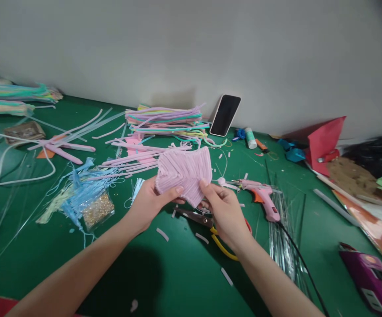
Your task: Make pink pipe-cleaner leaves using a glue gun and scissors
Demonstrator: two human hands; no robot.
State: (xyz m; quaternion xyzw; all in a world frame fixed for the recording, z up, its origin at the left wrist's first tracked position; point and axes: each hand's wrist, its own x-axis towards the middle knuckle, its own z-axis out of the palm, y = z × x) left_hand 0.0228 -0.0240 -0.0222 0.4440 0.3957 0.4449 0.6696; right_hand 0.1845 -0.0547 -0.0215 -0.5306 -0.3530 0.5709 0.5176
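Observation:
A pale pink panel of pipe cleaners (184, 169), laid side by side in slanted rows, is held up over the table between both hands. My left hand (149, 198) pinches its lower left edge, thumb on the front face. At the lower right corner my right hand (222, 207) grips it, thumb in front and fingers behind. Scissors (225, 248) with yellow and red handles lie under my right hand, partly hidden. Just right of that hand rests a pink hot glue gun (262, 193).
Bundled pipe cleaners (164, 119) and a leaning phone (225, 115) stand by the wall. Blue tassels (82, 187) and a bag of gold beads (97, 210) lie left. Clear sticks (281, 237), the glue gun's cord (303, 259) and a purple power strip (371, 277) are right.

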